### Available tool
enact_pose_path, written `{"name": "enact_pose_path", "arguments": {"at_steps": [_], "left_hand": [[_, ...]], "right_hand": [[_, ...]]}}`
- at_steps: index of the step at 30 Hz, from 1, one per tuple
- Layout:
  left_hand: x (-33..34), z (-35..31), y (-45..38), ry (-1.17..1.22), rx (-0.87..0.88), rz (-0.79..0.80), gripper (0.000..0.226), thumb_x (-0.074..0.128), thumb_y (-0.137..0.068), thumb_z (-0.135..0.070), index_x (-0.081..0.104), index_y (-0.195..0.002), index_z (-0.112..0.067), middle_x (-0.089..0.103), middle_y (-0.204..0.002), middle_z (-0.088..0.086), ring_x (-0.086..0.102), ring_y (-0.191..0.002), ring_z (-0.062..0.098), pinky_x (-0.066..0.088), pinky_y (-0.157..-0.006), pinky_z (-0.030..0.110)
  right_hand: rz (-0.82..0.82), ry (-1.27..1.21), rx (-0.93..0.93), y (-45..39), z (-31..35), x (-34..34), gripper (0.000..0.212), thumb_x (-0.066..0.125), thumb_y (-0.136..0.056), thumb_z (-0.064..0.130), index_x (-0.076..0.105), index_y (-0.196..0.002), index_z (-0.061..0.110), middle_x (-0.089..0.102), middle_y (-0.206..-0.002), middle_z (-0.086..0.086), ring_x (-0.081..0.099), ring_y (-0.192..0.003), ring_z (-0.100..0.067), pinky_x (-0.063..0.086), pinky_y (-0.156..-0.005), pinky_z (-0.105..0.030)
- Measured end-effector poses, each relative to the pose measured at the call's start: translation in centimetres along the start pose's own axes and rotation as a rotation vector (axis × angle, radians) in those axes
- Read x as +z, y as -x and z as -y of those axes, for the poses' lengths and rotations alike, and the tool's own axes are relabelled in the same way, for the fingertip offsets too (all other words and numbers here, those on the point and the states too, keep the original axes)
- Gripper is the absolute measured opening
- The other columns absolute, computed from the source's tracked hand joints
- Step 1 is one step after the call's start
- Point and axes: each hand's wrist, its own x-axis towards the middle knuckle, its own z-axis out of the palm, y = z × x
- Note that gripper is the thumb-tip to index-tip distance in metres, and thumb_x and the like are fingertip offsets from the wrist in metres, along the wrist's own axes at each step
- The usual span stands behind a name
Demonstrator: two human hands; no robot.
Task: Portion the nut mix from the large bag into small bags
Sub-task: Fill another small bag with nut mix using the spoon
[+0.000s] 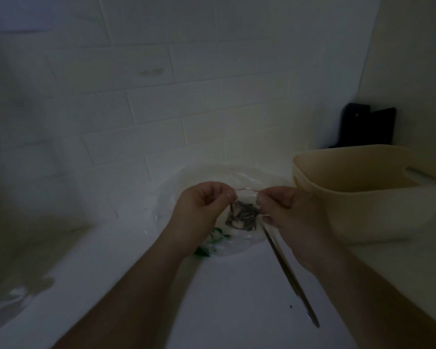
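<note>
Two hands: both work one small bag above the counter, so the step in hand looks like sealing a filled portion.
Tub: a cream tub stands at the right, just beside the right hand; I judge it the likely place for finished bags, though nothing shows inside it.
Large bag: a clear bag lies on the counter under and behind the hands, its mouth towards the wall; green shapes show through it near the left wrist.
Left hand: the left hand is curled, thumb and forefinger pinching the left end of the red strip.
Right hand: the right hand pinches the strip's right end the same way.
Small bag: the small bag hangs between the hands, nuts bunched at its bottom.
Strip: the red strip is taut across the top.
Advice: keep the strip level, press along it from one end to the other, and let the nuts sit low, clear of the seal.
Rod: a thin rod lies on the counter below the right wrist; what it is I cannot tell.
</note>
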Motion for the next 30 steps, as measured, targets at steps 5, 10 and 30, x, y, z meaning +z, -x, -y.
{"name": "enact_pose_path", "arguments": {"at_steps": [5, 10, 30], "left_hand": [[-1.3, 0.1, -0.3, -0.292, 0.087, 0.052, 0.014, 0.072, -0.098, -0.018, 0.074, -0.085, -0.023, 0.064, -0.065, -0.024, 0.054, -0.061, -0.010, 0.041, -0.066, 0.011], [-1.9, -0.2, -0.3, -0.319, 0.110, 0.046, 0.014, 0.072, -0.098, -0.015, 0.074, -0.085, -0.021, 0.064, -0.065, -0.027, 0.055, -0.061, -0.013, 0.039, -0.066, 0.005], [-1.0, -1.0, 0.3, -0.141, 0.074, 0.140, 0.019, 0.066, -0.100, -0.008, 0.069, -0.082, -0.013, 0.056, -0.063, -0.011, 0.046, -0.058, 0.005, 0.039, -0.059, 0.016]], "right_hand": [[-0.011, 0.149, -0.084, -0.2, 0.0, -0.2, 0.015, 0.077, -0.092, 0.016, 0.077, -0.083, 0.028, 0.078, -0.082, 0.010, 0.073, -0.079, -0.006, 0.059, -0.078, -0.032], [-0.005, 0.304, -0.166, 0.0, 0.2, -0.2, 0.021, 0.077, -0.092, 0.018, 0.073, -0.079, 0.034, 0.075, -0.079, 0.021, 0.069, -0.077, 0.003, 0.048, -0.067, -0.008], [0.050, 0.274, -0.149, 0.3, 0.6, 0.2, 0.015, 0.072, -0.094, 0.021, 0.074, -0.081, 0.028, 0.072, -0.074, 0.015, 0.065, -0.069, -0.001, 0.049, -0.065, -0.021]]}}
